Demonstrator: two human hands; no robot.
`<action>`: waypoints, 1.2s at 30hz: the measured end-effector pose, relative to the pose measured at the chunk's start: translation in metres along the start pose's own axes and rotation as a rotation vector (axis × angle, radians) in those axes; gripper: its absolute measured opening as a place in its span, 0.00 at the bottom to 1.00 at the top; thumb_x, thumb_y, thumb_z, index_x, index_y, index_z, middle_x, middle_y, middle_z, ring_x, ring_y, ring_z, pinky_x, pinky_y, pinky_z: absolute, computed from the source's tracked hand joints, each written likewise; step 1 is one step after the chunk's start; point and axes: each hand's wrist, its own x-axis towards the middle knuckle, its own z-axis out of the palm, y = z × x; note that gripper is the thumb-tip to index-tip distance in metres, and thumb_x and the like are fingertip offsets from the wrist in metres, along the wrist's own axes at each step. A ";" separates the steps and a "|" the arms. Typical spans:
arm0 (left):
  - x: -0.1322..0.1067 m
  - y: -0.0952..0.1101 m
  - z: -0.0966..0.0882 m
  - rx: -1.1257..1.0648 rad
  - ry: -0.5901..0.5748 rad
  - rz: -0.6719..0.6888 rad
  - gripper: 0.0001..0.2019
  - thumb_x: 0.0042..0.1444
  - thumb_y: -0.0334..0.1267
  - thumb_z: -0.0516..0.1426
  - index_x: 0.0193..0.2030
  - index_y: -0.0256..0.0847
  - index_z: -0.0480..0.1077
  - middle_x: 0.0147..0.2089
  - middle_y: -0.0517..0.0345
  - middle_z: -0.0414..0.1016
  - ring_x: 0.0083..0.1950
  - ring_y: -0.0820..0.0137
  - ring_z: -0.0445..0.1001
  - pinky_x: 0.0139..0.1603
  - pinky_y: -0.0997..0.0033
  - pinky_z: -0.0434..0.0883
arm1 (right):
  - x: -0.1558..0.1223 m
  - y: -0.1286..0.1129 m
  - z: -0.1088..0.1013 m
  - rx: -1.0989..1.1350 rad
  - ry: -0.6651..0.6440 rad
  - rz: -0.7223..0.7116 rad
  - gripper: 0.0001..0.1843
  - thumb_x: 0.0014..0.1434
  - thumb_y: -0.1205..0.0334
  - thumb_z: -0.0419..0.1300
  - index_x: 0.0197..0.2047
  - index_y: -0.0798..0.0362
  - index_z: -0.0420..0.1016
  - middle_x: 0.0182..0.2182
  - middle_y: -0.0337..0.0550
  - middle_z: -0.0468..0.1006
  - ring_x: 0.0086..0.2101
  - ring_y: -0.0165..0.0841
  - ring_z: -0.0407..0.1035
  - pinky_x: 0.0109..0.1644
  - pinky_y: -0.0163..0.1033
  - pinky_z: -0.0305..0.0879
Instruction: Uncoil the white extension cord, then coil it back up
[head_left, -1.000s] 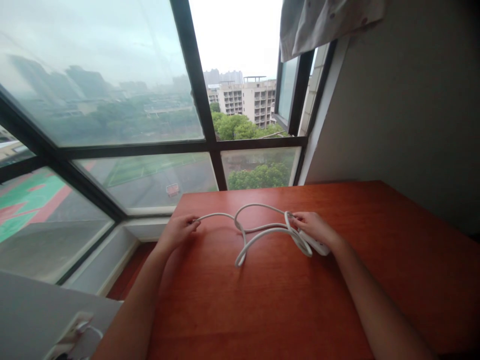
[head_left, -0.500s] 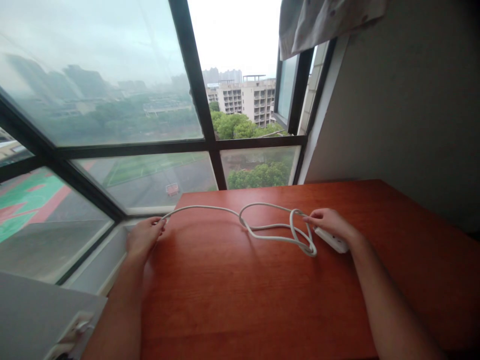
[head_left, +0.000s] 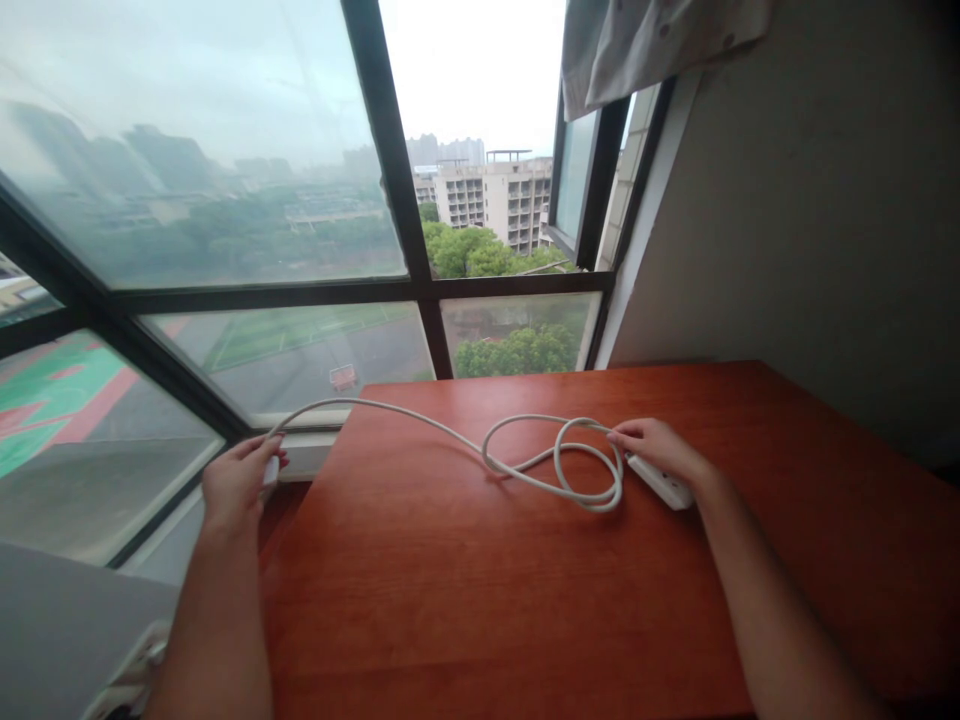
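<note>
Overhead and to the left, a big window [head_left: 225,200] with dark frames fills most of the view, with grey sky, buildings and trees behind the glass. A plain grey wall [head_left: 787,200] stands on the right, and a pale curtain [head_left: 645,40] is bunched at the top where wall and window meet. Below, a reddish-brown wooden table [head_left: 525,600] runs from the window sill toward the person, its right side close against the wall. A grey surface [head_left: 60,620] lies low in the left corner, with a small white fitting [head_left: 127,675] on it that is too cut off to make out.

A white cable [head_left: 420,420] crosses the far part of the table. It rises clear of the left edge in a shallow arc, comes down onto the wood, and makes two loose overlapping loops near the middle.

The left hand [head_left: 236,480] is off the table, beside its left edge and in front of the sill, with its fingers curled closed around the plug [head_left: 271,470] at that end of the cable. The right hand [head_left: 660,448] lies palm down on the table, its fingers bent over the power strip [head_left: 664,482] and its fingertips touching the cable where the loops end. Whether it grips the strip or only rests on it, I cannot tell. The strip lies flat on the wood, partly covered by that hand.
</note>
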 end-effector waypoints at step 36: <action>-0.125 0.130 0.174 -0.327 -0.648 0.772 0.13 0.58 0.43 0.59 0.42 0.36 0.77 0.36 0.52 0.74 0.30 0.73 0.69 0.30 0.75 0.65 | 0.005 -0.036 0.038 -0.007 0.073 -0.166 0.18 0.59 0.48 0.55 0.30 0.52 0.78 0.27 0.41 0.79 0.30 0.34 0.71 0.33 0.35 0.59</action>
